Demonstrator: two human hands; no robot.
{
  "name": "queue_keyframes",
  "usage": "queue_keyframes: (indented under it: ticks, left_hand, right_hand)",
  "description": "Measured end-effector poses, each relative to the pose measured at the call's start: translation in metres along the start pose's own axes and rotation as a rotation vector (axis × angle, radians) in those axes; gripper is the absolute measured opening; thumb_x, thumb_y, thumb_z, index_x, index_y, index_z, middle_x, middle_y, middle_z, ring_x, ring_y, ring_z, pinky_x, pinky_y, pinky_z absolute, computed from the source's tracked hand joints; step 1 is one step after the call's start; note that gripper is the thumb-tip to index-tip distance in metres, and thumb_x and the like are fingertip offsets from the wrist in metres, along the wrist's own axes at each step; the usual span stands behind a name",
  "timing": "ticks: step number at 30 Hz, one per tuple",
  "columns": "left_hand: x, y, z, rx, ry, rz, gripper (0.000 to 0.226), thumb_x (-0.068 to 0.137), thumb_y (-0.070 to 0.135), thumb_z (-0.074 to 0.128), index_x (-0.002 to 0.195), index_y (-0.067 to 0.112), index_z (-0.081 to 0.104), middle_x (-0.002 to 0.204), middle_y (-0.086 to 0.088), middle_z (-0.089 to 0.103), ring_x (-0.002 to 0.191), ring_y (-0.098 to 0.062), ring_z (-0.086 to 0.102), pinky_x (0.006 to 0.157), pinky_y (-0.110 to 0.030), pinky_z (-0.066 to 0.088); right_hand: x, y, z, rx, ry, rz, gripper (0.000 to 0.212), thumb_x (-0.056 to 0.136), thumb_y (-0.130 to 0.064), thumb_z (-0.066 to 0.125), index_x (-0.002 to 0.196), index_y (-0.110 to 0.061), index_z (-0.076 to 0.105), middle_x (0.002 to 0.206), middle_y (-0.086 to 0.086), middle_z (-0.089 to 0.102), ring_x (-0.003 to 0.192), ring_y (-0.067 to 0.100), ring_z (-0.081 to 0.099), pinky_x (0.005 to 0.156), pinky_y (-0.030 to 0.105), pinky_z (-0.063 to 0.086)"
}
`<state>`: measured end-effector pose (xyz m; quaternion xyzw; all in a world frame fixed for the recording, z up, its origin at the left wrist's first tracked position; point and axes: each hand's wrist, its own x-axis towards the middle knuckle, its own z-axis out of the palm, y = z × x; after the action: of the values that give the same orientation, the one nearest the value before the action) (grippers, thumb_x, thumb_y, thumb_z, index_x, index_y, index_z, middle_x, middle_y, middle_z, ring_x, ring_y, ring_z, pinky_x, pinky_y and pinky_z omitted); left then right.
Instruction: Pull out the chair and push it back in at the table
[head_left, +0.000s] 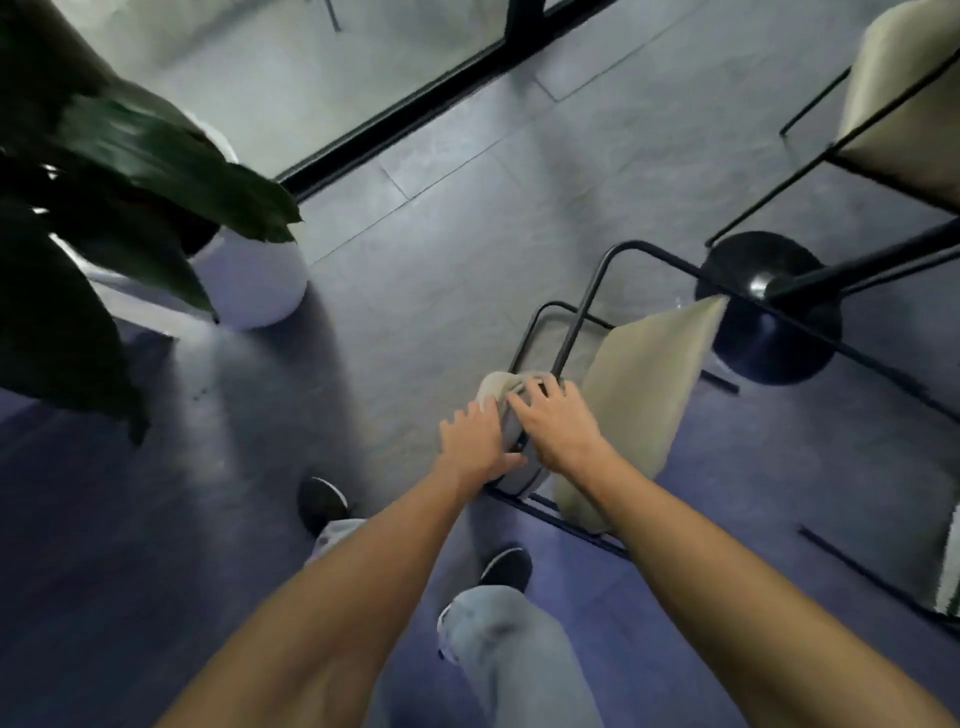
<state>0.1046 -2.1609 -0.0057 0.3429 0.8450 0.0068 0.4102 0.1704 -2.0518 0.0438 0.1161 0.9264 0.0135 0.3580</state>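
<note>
A chair (639, 395) with a beige seat cushion and a thin black metal frame stands in front of me, its padded backrest top nearest my body. My left hand (475, 441) lies on the left end of the backrest, fingers spread over its edge and thumb underneath. My right hand (556, 421) rests on top of the backrest with fingers extended forward. The table's black round base (769, 306) and slanted column lie just beyond the chair's seat; the tabletop is hardly visible.
A second beige chair (904, 104) stands at the far right. A large dark-leaved plant in a white pot (249, 270) is at the left. A black door track (415, 104) crosses the floor ahead. My feet in dark shoes (506, 569) are below the chair.
</note>
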Motion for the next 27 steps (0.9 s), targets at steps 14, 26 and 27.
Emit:
queue_keyframes:
  ticks: [14,26,27]
  left_hand:
    - [0.062,-0.01,0.118,-0.592,0.114,-0.099,0.125,0.063,0.054,0.084,0.155,0.009,0.012,0.147,-0.014,0.038,0.138,-0.032,0.037,0.113,-0.044,0.033]
    - [0.047,-0.02,0.148,-0.429,0.213,0.056,0.104,0.069,0.047,0.083,0.148,0.007,0.027,0.14,-0.01,0.044,0.127,-0.028,0.045,0.102,-0.041,0.043]
    - [0.041,-0.018,0.147,-0.408,0.222,0.072,0.103,0.07,0.047,0.082,0.147,0.007,0.027,0.138,-0.01,0.045,0.125,-0.028,0.047,0.102,-0.041,0.043]
  right_hand:
    - [0.088,-0.014,0.077,-0.383,0.022,-0.228,0.049,0.104,-0.02,0.034,0.152,-0.01,0.027,0.159,0.022,0.023,0.148,0.044,0.012,0.116,0.066,0.011]
    - [0.062,-0.014,0.075,-0.303,0.033,-0.221,0.053,0.085,-0.027,0.07,0.13,-0.013,0.047,0.134,0.011,0.045,0.127,0.031,0.038,0.097,0.052,0.036]
    - [0.055,-0.012,0.076,-0.298,0.032,-0.22,0.062,0.078,-0.031,0.076,0.129,-0.014,0.047,0.132,0.01,0.045,0.126,0.032,0.038,0.096,0.052,0.036]
